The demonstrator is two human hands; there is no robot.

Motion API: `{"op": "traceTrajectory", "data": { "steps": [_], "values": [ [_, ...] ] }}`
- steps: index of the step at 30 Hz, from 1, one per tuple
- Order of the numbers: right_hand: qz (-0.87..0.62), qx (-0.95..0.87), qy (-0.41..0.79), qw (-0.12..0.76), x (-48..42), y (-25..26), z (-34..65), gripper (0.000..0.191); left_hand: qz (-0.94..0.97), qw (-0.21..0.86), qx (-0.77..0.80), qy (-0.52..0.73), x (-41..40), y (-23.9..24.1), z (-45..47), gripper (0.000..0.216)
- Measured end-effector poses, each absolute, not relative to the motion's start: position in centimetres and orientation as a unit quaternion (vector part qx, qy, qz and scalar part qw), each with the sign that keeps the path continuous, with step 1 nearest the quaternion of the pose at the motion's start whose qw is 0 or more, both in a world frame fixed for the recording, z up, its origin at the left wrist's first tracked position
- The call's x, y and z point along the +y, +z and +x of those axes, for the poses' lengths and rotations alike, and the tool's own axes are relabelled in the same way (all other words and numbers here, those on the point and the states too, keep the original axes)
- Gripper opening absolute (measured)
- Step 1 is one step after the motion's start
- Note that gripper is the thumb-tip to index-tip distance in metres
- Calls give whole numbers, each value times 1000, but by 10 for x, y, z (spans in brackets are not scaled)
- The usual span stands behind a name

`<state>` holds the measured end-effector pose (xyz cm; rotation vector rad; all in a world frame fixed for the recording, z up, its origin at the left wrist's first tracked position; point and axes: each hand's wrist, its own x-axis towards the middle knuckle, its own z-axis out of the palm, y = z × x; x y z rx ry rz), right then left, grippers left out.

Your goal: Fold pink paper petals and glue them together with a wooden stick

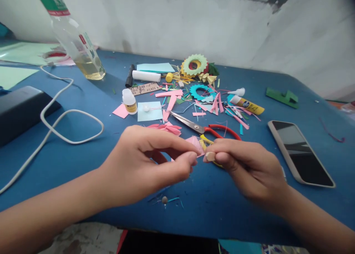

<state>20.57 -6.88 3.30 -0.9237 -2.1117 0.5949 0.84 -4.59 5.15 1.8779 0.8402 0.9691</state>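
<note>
My left hand [149, 161] and my right hand [246, 165] meet fingertip to fingertip above the blue table [83, 161]. Both pinch a small folded pink paper piece [195, 144], with a bit of yellow showing at the right fingers. Just behind the hands lie red-handled scissors [206, 129] and another folded pink paper shape [166, 128]. Most of the held piece is hidden by my fingers.
A phone [301, 153] lies at the right. A white cable [55, 124] and a black box [19, 111] sit at the left, a plastic bottle [74, 39] behind them. Paper scraps, a small glue bottle [129, 101], a glue tube [246, 105] and paper rosettes [195, 64] cover the middle.
</note>
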Motion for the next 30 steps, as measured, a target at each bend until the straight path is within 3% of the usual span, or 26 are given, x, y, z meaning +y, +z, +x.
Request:
{"op": "traceTrajectory", "data": {
  "steps": [9, 21, 30],
  "values": [
    [-349, -858, 151, 346, -66, 31, 204, 14, 797, 363, 329, 354, -44, 47, 6, 10],
    [-377, -878, 69, 288, -69, 24, 208, 15, 875, 162, 282, 359, -42, 40, 8, 16],
    [-382, -870, 110, 291, -69, 26, 205, 14, 887, 86, 279, 357, -43, 36, 7, 16]
  ]
}}
